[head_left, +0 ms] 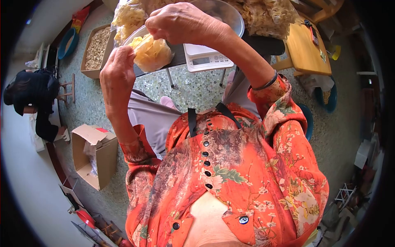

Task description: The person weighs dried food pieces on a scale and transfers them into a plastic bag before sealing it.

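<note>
A clear plastic bag (pixel 151 54) filled with thin yellowish flakes hangs between my two hands, beside the front of the table. With bent fingers, my left hand (pixel 117 72) pinches its left edge. My right hand (pixel 177 24) is closed on the upper edge, fingers curled, a dark band round the wrist. Just right of the bag sits a white digital scale (pixel 207 61); a clear round bowl (pixel 222 14) stands over it, partly behind my right forearm. What the scale's display reads is too small to tell.
More bags of flakes (pixel 131 16) and a large bag (pixel 267 16) lie at the back. A wooden stool (pixel 306 47) holds a red-and-black tool (pixel 313 35). Cardboard boxes (pixel 98 156) stand on the floor at left, near a person in dark clothing (pixel 35 92).
</note>
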Motion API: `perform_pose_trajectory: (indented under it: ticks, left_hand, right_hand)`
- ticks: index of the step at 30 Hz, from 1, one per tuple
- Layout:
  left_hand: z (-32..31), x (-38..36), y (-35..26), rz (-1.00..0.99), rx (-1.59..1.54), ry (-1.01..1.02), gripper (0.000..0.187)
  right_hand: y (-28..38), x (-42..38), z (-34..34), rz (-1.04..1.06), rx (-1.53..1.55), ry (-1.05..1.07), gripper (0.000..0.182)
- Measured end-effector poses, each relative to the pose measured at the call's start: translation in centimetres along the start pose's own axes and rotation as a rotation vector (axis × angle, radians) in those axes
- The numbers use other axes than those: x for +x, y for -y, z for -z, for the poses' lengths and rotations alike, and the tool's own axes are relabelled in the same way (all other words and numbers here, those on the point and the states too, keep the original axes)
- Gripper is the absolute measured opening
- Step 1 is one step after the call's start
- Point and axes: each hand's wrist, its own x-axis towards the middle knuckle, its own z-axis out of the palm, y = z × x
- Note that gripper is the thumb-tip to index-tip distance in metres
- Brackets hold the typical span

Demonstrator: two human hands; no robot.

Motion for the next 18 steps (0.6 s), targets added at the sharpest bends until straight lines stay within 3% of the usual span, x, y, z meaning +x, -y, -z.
perform_pose_trajectory:
  ticks: [6, 10, 13, 15, 18]
  left_hand:
    - [0.5, 0.5, -0.4, -0.050, 0.050, -0.029, 0.012]
    - [0.4, 0.8, -0.9, -0.081, 0.047, -0.029, 0.011]
    - [0.5, 0.7, -1.3, -0.035, 0.051, -0.015, 0.011]
    - [0.2, 0.4, -1.1, 0.016, 0.026, -0.018, 0.011]
    - [-0.3, -0.1, -0.9, 0.087, -0.030, -0.066, 0.010]
  right_hand:
    - [-0.5, -0.2, -0.2, 0.066, -0.001, -0.110, 0.012]
    - [-0.7, -0.5, -0.8, 0.032, -0.048, -0.046, 0.014]
    - [0.2, -1.1, -0.3, 0.082, 0.024, -0.223, 0.016]
    - [1.4, -2.3, 1.3, 0.098, 0.171, -0.536, 0.014]
    - [3.6, -5.9, 4.7, 0.076, 0.299, -0.663, 0.013]
